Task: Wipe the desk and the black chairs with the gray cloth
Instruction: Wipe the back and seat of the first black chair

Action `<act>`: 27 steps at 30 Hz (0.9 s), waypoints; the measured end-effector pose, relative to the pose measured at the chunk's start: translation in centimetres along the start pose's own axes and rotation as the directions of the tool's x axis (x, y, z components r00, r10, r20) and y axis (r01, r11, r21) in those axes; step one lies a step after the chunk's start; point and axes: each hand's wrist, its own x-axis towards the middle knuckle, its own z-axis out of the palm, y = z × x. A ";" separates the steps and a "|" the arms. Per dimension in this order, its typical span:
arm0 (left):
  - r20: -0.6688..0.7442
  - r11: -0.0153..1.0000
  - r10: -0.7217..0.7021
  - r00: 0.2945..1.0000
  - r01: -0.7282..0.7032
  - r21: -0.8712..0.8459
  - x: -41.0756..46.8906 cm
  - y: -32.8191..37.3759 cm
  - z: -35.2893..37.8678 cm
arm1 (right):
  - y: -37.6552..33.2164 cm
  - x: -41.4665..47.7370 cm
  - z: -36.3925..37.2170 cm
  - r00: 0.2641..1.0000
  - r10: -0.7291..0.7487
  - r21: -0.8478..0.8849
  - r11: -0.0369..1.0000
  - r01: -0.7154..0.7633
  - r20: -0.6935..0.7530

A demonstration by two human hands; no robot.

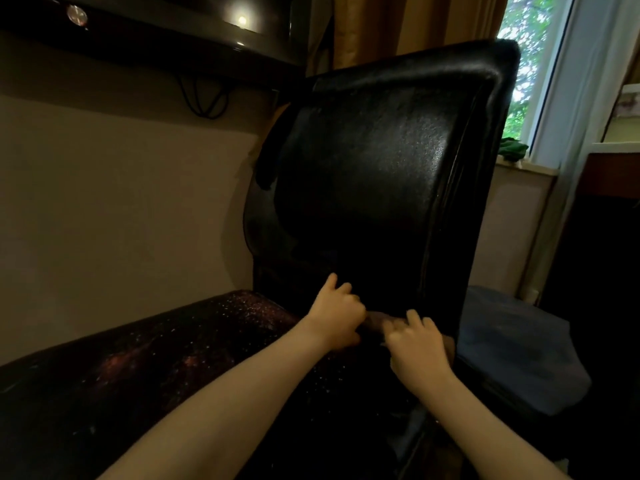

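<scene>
Standing close, I see both hands low in the middle of the frame, at the foot of the backrest of the black chair [381,168]. The left hand [337,315] has its fingers curled round one end of the gray cloth [375,323]. The right hand [417,349] clutches the other end against the chair. The dark speckled worktop [138,375] fills the lower left. A window [530,64] shows at upper right.
</scene>
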 end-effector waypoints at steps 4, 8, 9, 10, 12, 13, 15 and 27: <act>-0.165 0.997 0.029 0.986 -0.017 0.072 -0.3 -1.9 -3.3 | 1.7 0.9 -3.5 0.972 -0.026 0.032 0.999 0.034 -0.235; -0.494 0.999 0.009 0.869 -0.024 -0.023 -0.7 -4.6 -5.9 | 3.1 3.5 -7.1 0.850 -0.025 0.004 0.999 0.031 -0.526; -0.559 0.997 -0.010 0.829 -0.034 -0.068 -0.7 -5.1 -6.7 | 3.7 4.1 -7.9 0.812 -0.022 -0.015 1.000 0.016 -0.583; -0.617 0.994 -0.022 0.787 -0.046 -0.094 -0.4 -5.3 -7.4 | 4.4 4.7 -8.6 0.775 -0.014 -0.034 0.999 -0.009 -0.632; -0.692 0.987 -0.077 0.717 -0.042 -0.153 0.3 -5.5 -9.2 | 6.0 5.8 -10.1 0.705 0.006 -0.051 0.997 -0.060 -0.709; -0.715 0.980 -0.117 0.689 -0.039 -0.197 0.7 -5.2 -10.2 | 7.0 6.5 -10.6 0.679 0.022 -0.051 0.995 -0.087 -0.734; -0.710 0.958 -0.194 0.677 -0.027 -0.287 1.6 -4.6 -11.4 | 8.7 7.6 -10.9 0.678 0.056 -0.036 0.992 -0.121 -0.733; -0.240 0.991 0.059 0.969 -0.087 -0.105 -0.3 0.3 0.1 | 5.4 -0.9 1.5 0.803 -0.204 0.017 0.966 0.258 -0.560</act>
